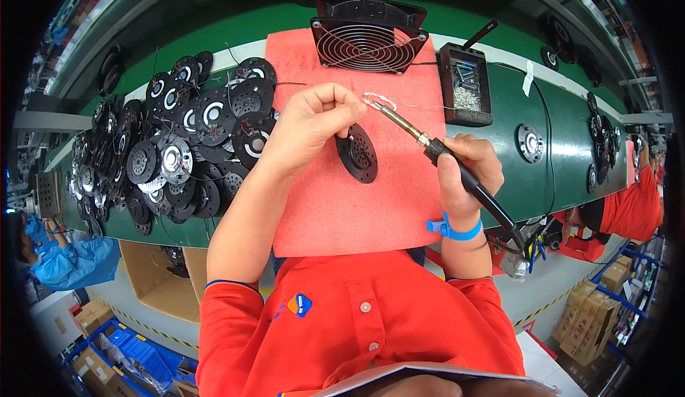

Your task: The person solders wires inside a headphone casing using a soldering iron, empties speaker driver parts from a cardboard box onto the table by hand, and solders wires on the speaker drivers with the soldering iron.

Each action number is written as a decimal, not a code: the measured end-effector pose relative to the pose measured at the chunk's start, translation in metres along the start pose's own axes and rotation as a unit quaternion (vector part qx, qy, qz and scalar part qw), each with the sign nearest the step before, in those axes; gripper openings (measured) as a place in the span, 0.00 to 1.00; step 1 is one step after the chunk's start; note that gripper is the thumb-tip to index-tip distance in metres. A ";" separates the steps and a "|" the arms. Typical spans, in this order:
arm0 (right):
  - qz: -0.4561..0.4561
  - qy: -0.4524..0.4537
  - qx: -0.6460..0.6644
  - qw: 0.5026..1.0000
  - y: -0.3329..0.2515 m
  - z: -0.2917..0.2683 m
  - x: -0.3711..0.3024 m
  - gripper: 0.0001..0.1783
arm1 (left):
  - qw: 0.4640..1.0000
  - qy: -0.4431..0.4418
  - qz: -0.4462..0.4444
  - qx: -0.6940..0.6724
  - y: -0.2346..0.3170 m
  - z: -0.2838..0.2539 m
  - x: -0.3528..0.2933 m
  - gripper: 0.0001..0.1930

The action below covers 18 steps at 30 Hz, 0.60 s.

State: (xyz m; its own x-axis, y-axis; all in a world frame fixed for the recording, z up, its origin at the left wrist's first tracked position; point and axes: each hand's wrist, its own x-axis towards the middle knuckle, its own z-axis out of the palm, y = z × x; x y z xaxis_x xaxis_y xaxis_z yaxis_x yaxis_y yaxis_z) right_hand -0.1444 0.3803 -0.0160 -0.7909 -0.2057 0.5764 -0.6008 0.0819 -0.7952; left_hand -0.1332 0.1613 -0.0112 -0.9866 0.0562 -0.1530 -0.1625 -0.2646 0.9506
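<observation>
My left hand (317, 122) is closed in a pinch on a thin wire, just left of the iron's tip. Below its fingers is a round black speaker (358, 156) with a perforated middle; whether it hangs or rests on the mat I cannot tell. My right hand (467, 172) grips a soldering iron (407, 126) by its black handle, tip pointing up and left at the pinched fingertips. Thin silvery solder wire (389, 102) loops beside the tip and runs right. Both hands are over a pink foam mat (321, 219). A blue strap (460, 234) circles my right wrist.
Many similar speakers (214, 115) lie heaped left on the green bench. A black fan (367, 37) stands beyond the mat. A black box (465, 87) of small parts is right of it, near a single speaker (530, 143). Other people work at both sides.
</observation>
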 end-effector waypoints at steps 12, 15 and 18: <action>-0.032 -0.001 0.008 0.999 0.007 -0.002 0.001 0.09 | 1.000 0.009 -0.001 0.015 0.001 0.003 0.000 0.04; -0.036 -0.007 -0.002 0.999 0.006 -0.003 0.001 0.09 | 1.000 0.009 0.003 0.014 0.001 0.002 0.000 0.04; -0.025 0.008 0.025 0.999 0.003 -0.003 -0.001 0.09 | 1.000 0.007 0.002 0.012 0.000 0.002 0.000 0.04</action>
State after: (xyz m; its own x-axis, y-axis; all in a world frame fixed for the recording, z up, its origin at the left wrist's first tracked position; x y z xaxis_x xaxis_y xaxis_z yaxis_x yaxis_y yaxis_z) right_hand -0.1456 0.3837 -0.0183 -0.7621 -0.1934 0.6179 -0.6331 0.0224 -0.7738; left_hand -0.1329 0.1632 -0.0105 -0.9874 0.0408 -0.1528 -0.1581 -0.2411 0.9575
